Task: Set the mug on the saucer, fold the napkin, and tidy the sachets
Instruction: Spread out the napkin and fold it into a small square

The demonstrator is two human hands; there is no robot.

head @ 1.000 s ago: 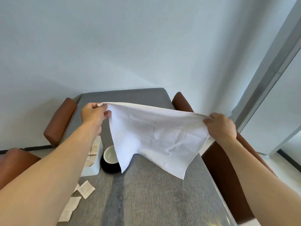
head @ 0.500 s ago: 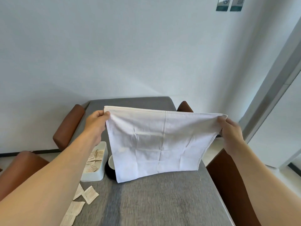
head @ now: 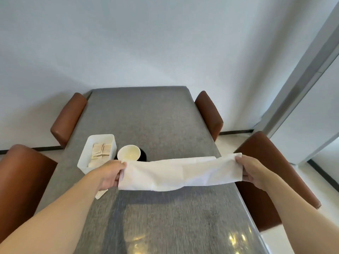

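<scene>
The white napkin (head: 179,173) stretches as a long folded band just above the grey table (head: 146,116). My left hand (head: 111,173) pinches its left end and my right hand (head: 251,171) pinches its right end. Behind the napkin a cream mug (head: 129,152) stands on a black saucer (head: 143,155). To its left, a white tray (head: 86,158) holds several sachets (head: 100,153). One loose sachet (head: 101,194) peeks out from under my left wrist; any others are hidden by my arm.
Brown chairs flank the table: two on the left (head: 67,118) (head: 22,180) and two on the right (head: 209,110) (head: 271,173). A white wall stands behind the far edge. A door frame (head: 302,79) rises at the right.
The napkin hung open and upright between my hands; now it is lowered toward the table as a narrow band. The view has tilted down, and the mug is no longer covered.
</scene>
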